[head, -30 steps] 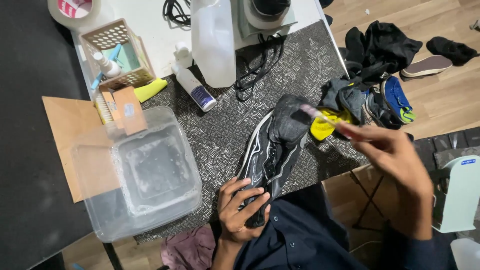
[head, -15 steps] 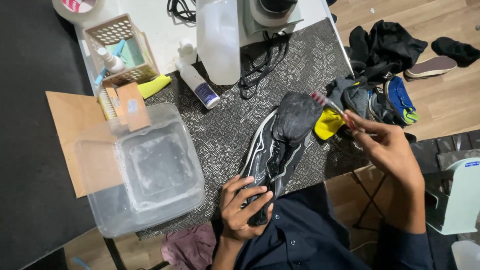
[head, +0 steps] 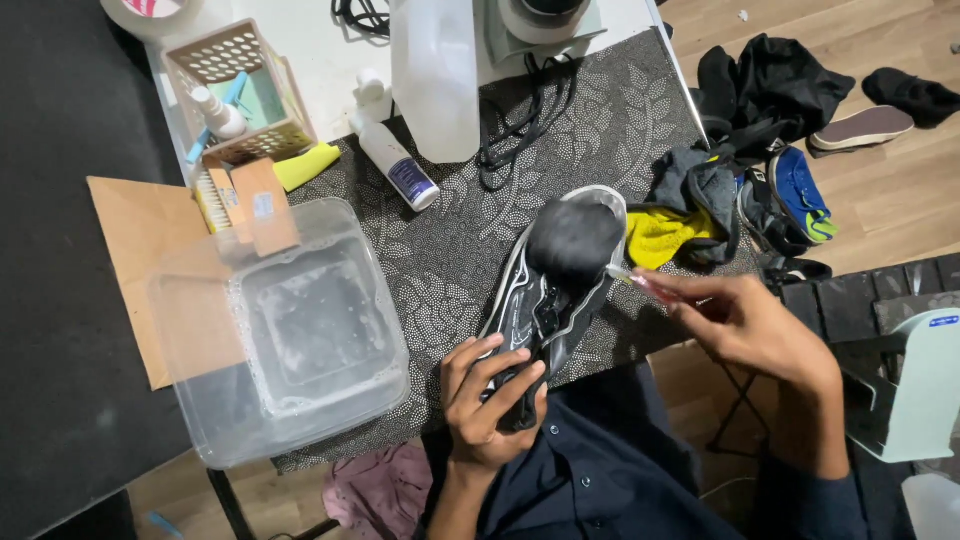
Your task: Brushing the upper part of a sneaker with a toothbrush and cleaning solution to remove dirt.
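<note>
Hands (head: 490, 400), black shoe (head: 555, 280), small brush (head: 645, 284)

Home shoe-cleaning table (head: 600, 120) (scattered shoes (head: 790, 200))

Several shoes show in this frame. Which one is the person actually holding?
The black sneaker with white trim lying on the patterned table mat: the left hand grips its heel. The other shoes lie untouched on the wooden floor, among them a blue one.

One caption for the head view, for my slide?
Left hand grips a black shoe; right hand holds a small brush against it.
</note>
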